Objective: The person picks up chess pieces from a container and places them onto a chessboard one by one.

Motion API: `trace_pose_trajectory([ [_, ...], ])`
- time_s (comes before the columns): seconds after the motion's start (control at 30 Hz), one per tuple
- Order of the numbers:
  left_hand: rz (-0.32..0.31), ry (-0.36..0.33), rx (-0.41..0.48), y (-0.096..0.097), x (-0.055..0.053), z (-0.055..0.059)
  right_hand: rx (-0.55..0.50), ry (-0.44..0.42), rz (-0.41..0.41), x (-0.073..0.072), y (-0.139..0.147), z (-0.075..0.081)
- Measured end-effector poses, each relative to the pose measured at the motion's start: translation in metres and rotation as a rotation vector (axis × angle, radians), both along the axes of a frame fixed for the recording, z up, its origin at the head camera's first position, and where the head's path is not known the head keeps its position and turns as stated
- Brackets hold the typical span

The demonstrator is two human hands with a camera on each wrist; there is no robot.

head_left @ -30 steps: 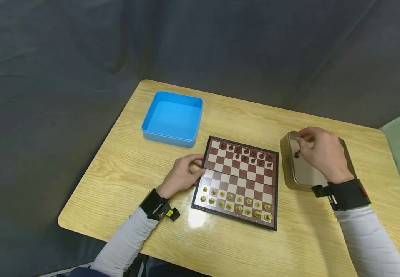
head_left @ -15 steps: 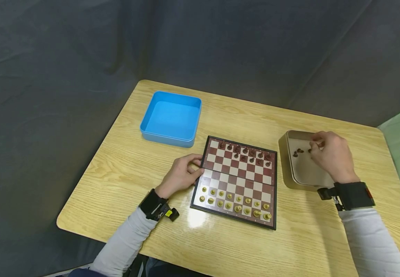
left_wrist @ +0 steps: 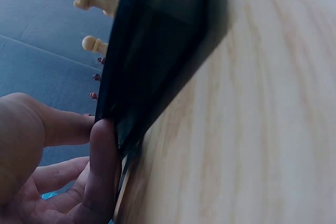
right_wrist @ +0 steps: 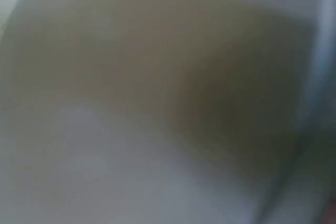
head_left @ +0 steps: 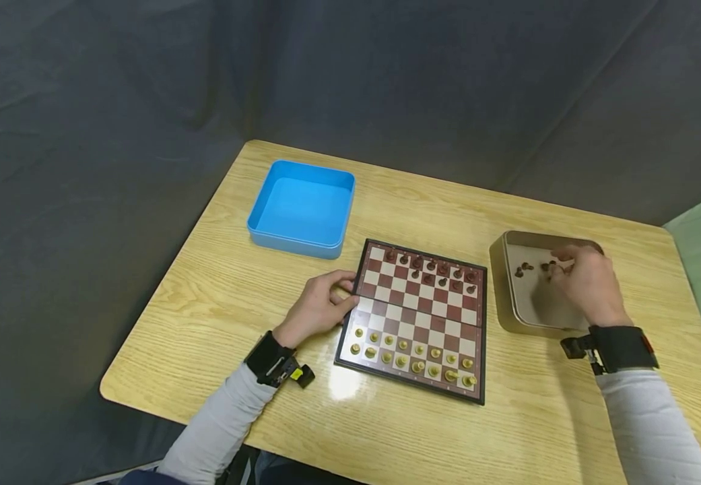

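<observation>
A folding chessboard [head_left: 400,312] lies on the table in the head view. Light chess pieces [head_left: 418,367] stand in two rows along its near side; dark pieces [head_left: 417,262] stand at the far side. My left hand [head_left: 316,302] grips the board's left edge, and the left wrist view shows fingers [left_wrist: 103,166] at the black board edge. Inside a metal tin [head_left: 508,303] to the right, several small dark chess pieces [head_left: 527,267] lie on the bottom. My right hand [head_left: 591,284] reaches into the tin, curved fingertips right at these pieces. I cannot tell whether they pinch one.
A blue square box [head_left: 295,244] without a lid stands at the back left of the wooden table [head_left: 217,296]. Dark cloth [head_left: 386,101] hangs behind the table. The right wrist view is a blur of pale and dark surface.
My right hand has moved right and lower inside the tin, and more dark pieces now show on its bottom. The left hand and the board have stayed in place.
</observation>
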State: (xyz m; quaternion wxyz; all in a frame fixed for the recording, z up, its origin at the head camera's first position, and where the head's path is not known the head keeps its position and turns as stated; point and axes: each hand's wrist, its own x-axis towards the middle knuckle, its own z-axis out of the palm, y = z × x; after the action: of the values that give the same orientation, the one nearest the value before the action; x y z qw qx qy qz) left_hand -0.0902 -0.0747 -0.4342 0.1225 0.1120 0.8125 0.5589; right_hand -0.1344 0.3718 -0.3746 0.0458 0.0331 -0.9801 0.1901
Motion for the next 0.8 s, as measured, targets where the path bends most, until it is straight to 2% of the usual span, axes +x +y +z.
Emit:
trace_pose_trajectory([
  [0.2, 0.001, 0.001, -0.006, 0.000, 0.000, -0.002, 0.028, -0.058, -0.001, -0.001, 0.007, -0.008],
  [0.63, -0.005, 0.020, 0.003, -0.001, 0.000, -0.002, 0.038, 0.011, -0.019, -0.004, 0.009, -0.015],
  [0.8, -0.006, 0.015, 0.009, -0.001, 0.000, -0.002, 0.024, -0.010, -0.043, -0.004, 0.010, -0.016],
])
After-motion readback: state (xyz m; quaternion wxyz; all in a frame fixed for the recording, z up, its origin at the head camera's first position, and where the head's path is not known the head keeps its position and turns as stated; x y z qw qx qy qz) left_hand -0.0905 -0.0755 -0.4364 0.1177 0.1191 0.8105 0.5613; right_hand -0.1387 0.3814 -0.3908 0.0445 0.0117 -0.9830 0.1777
